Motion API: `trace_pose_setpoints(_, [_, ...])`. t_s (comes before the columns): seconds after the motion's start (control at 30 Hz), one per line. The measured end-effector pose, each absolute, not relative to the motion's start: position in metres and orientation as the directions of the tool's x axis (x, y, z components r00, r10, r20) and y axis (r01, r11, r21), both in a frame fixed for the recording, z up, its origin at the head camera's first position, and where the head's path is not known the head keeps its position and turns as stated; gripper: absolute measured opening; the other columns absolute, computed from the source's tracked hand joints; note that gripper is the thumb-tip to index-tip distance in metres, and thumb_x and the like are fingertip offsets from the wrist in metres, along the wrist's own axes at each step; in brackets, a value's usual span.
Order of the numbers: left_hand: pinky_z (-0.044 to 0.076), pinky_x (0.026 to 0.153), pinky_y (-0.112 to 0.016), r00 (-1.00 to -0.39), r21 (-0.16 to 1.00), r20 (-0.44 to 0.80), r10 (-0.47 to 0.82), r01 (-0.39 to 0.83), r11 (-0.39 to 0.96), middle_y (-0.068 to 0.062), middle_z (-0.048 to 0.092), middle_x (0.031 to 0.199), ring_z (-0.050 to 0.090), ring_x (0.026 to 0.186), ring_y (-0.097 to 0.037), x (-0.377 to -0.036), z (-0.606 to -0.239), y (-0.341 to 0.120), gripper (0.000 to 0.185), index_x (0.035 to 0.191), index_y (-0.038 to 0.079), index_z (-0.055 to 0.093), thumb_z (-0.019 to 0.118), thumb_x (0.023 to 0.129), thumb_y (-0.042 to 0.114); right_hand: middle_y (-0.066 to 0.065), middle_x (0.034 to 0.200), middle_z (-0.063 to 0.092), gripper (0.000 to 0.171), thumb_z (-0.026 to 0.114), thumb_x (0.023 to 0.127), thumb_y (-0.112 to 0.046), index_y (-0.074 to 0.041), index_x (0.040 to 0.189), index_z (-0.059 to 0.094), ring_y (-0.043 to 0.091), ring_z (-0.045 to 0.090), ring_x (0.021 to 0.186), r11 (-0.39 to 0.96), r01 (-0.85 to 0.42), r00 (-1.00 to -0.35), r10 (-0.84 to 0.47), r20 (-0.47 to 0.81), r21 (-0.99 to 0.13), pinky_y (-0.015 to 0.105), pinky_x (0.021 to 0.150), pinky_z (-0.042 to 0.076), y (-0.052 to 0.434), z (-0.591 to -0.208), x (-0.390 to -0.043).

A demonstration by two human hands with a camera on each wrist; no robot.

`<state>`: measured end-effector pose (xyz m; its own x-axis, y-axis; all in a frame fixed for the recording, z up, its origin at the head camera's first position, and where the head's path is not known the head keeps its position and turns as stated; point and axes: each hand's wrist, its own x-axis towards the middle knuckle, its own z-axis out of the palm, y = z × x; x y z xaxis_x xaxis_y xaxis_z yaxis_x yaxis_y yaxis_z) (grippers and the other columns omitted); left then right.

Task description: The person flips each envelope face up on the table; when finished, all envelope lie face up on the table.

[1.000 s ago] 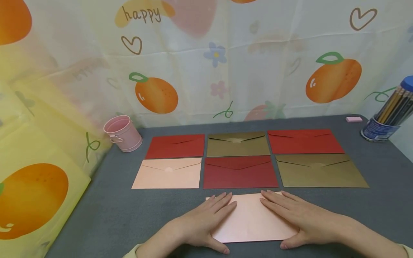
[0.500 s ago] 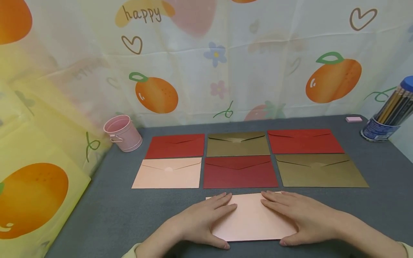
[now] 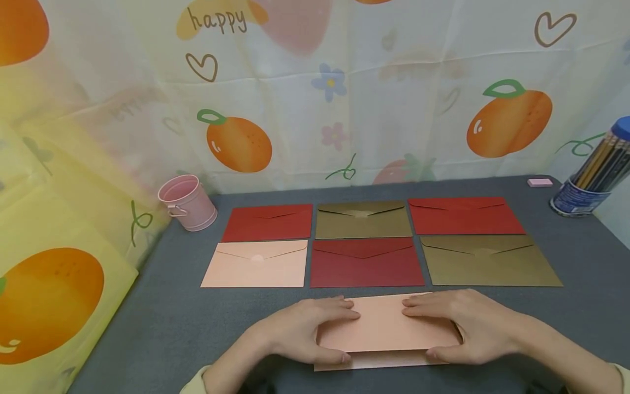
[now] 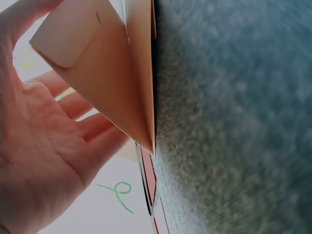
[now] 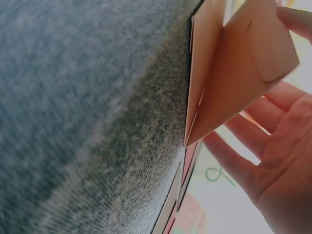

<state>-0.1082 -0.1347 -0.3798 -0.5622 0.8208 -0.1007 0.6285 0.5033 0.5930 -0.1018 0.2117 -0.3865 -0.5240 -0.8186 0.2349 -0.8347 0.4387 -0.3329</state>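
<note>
A pale pink envelope (image 3: 384,323) lies at the front of the desk between both hands. Its upper panel (image 4: 92,63) is tilted up at the near edge, while a lower panel (image 3: 379,359) of the same colour stays flat on the cloth. In the wrist views the two panels meet at the far edge; whether they are one folded piece, I cannot tell. My left hand (image 3: 305,331) holds the raised panel at its left end, thumb at the near edge and fingers over the top. At the right end, my right hand (image 3: 472,328) holds it likewise.
Behind the hands lie two rows of envelopes: red (image 3: 268,224), olive (image 3: 364,225), another red (image 3: 465,219), pink (image 3: 266,273), dark red (image 3: 366,268) and olive (image 3: 492,265). A pink bucket (image 3: 189,205) stands back left. Back right are a pencil tin (image 3: 581,197) and an eraser (image 3: 540,182).
Both hands lay with spread fingers on the flat pink envelope. The near edge of its upper panel has now risen, baring the lower panel, and the fingers have bent more.
</note>
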Motion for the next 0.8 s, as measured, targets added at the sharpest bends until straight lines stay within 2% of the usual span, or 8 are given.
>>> trace_pose_setpoints(0.1, [0.041,0.105,-0.032,-0.555,0.639,-0.029,0.831,0.629,0.442,0.006,0.052,0.141,0.045,0.131,-0.007,-0.11,-0.378,-0.136,0.052,0.135,0.022,0.059,0.064,0.09,0.049,-0.005,0.13,0.061,0.05,0.073,0.086,-0.037,-0.024,0.133,0.061,0.012,0.06,0.116,0.384,-0.84,-0.506,-0.809,0.299,-0.383,0.036,0.083,0.054,0.212,-0.386,-0.104])
trace_pose_setpoints(0.23, [0.045,0.098,-0.025,-0.525,0.679,0.13,0.841,0.665,0.31,0.009,0.064,0.124,0.055,0.118,-0.002,-0.115,-0.376,-0.137,0.036,0.123,0.018,0.067,0.068,0.092,0.036,-0.008,0.121,0.066,0.043,0.078,0.084,-0.024,-0.024,0.125,0.066,0.011,0.064,0.109,0.316,-0.838,-0.496,-0.78,0.381,-0.445,0.025,0.083,0.052,0.211,-0.385,-0.108])
trace_pose_setpoints(0.37, [0.051,0.081,-0.018,-0.494,0.675,0.303,0.815,0.715,0.182,0.007,0.071,0.109,0.063,0.103,0.0,-0.12,-0.375,-0.137,0.022,0.112,0.013,0.073,0.07,0.091,0.02,-0.008,0.113,0.069,0.038,0.078,0.082,-0.01,-0.021,0.119,0.07,0.01,0.067,0.101,0.249,-0.804,-0.516,-0.744,0.426,-0.54,0.019,0.082,0.051,0.209,-0.383,-0.111])
trace_pose_setpoints(0.47, [0.052,0.069,-0.017,-0.512,0.69,0.371,0.775,0.71,0.138,0.004,0.073,0.099,0.066,0.09,0.001,-0.123,-0.375,-0.137,0.016,0.105,0.01,0.075,0.072,0.089,0.012,-0.007,0.11,0.071,0.04,0.076,0.082,0.0,-0.019,0.117,0.07,0.009,0.068,0.097,0.209,-0.76,-0.544,-0.723,0.426,-0.616,0.02,0.078,0.053,0.209,-0.382,-0.114])
trace_pose_setpoints(0.6, [0.054,0.062,-0.021,-0.556,0.71,0.411,0.722,0.693,0.129,0.001,0.074,0.09,0.064,0.077,-0.001,-0.126,-0.376,-0.137,0.014,0.101,0.006,0.075,0.073,0.087,0.007,-0.006,0.103,0.072,0.042,0.073,0.082,0.006,-0.018,0.116,0.07,0.006,0.068,0.088,0.205,-0.734,-0.574,-0.698,0.429,-0.648,0.018,0.069,0.053,0.209,-0.381,-0.117])
trace_pose_setpoints(0.8, [0.056,0.066,-0.026,-0.605,0.726,0.438,0.665,0.675,0.136,-0.003,0.074,0.093,0.068,0.08,-0.006,-0.128,-0.377,-0.136,0.015,0.103,0.004,0.074,0.07,0.088,0.004,-0.006,0.1,0.073,0.041,0.075,0.079,0.007,-0.018,0.112,0.072,0.005,0.068,0.085,0.261,-0.762,-0.597,-0.638,0.486,-0.592,0.016,0.067,0.051,0.207,-0.383,-0.121])
